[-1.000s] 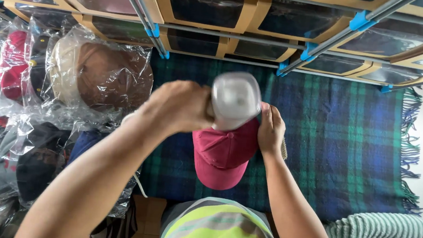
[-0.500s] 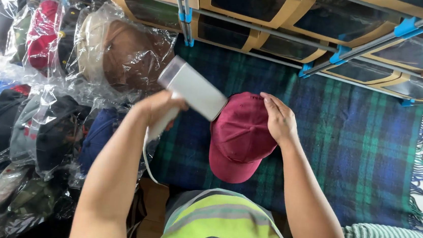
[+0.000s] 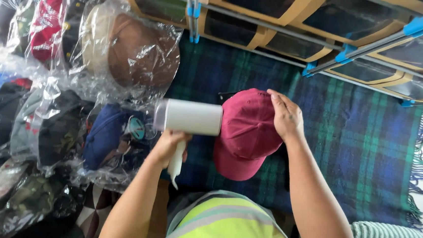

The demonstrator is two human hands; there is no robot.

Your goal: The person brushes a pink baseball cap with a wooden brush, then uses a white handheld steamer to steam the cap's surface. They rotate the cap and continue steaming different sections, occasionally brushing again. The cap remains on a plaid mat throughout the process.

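Bare forearms; yellow-green and grey striped top (image 3: pixel 227 227), perhaps sleeveless.

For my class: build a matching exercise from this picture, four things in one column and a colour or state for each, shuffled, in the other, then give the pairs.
Things:
1. cap
2. handheld steamer
3. blanket
4. brown cap

Colour or state:
A. green and blue plaid
B. wrapped in clear plastic
C. maroon, under the right hand
D. white, gripped by the left hand

Pairs: 1-C, 2-D, 3-A, 4-B
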